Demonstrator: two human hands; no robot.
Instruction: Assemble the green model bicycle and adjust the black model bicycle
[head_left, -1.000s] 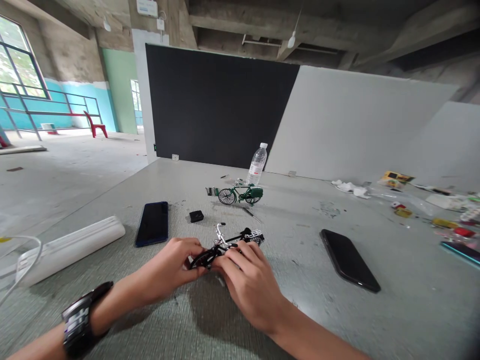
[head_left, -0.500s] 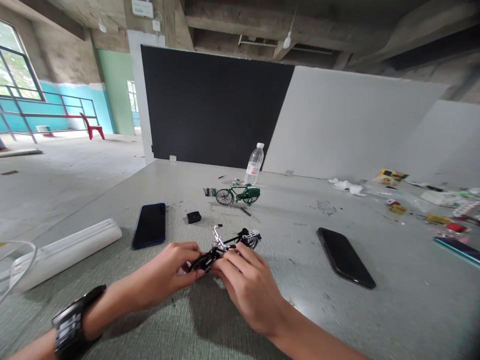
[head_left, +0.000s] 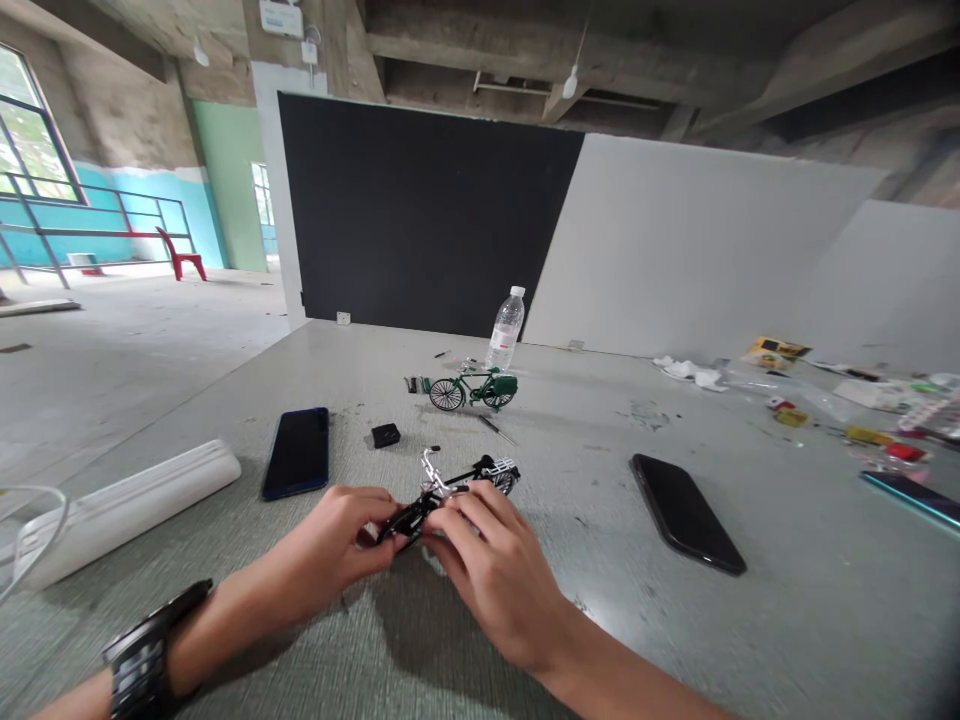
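A small black model bicycle with silver handlebars and a rear rack lies tilted on the grey table, close in front of me. My left hand pinches its front end with fingers closed. My right hand grips the frame from the right, fingers curled over it. A black watch sits on my left wrist. Farther back a finished green model bicycle stands upright.
A clear water bottle stands behind the green bicycle. A dark blue phone lies at left, a black phone at right, a small black box between. A white long case lies far left. Loose packets and parts litter the right.
Both hands and the black bicycle stay together; the view has shifted slightly, so everything sits a little more to the left. The grip looks the same.
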